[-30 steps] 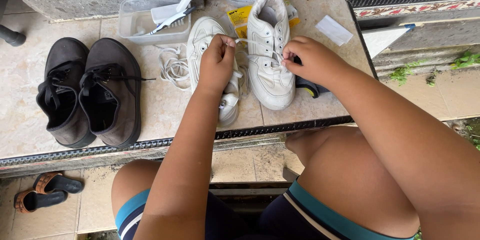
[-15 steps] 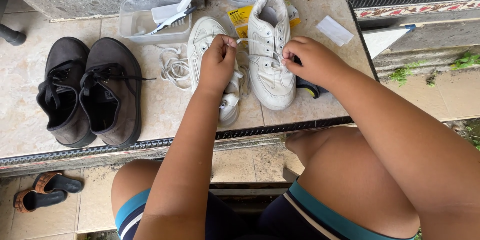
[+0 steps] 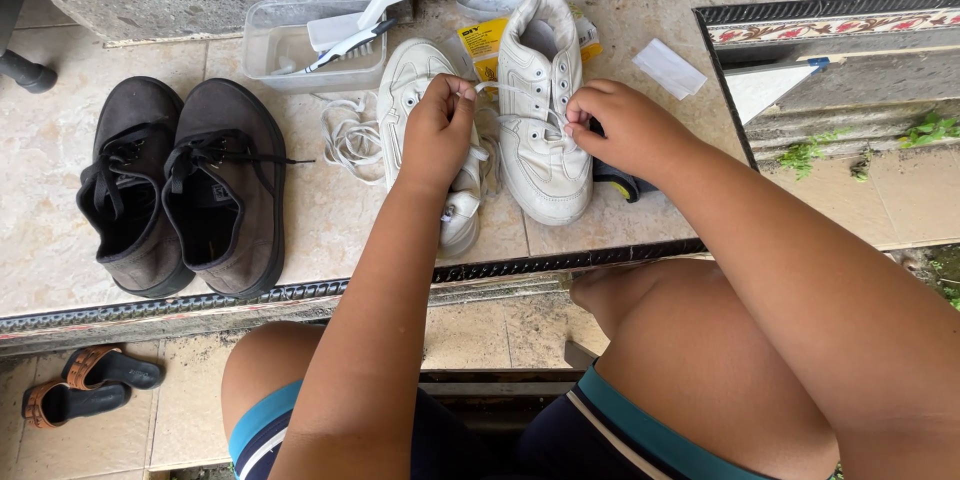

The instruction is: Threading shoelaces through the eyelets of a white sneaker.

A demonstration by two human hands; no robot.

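Head view: beige tiled ledge (image 3: 330, 210), outdoors

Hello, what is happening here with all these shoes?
A seated person is lacing a white sneaker on a tiled ledge. The left hand and right hand each pinch an end of its white lace. A second white sneaker lies beside it, with a loose lace, two dark shoes and a brush in a plastic tub.

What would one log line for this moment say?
left hand: pinching white lace | right hand: pinching lace at white shoe | second white shoe: beside it | black shoes: left, untouched
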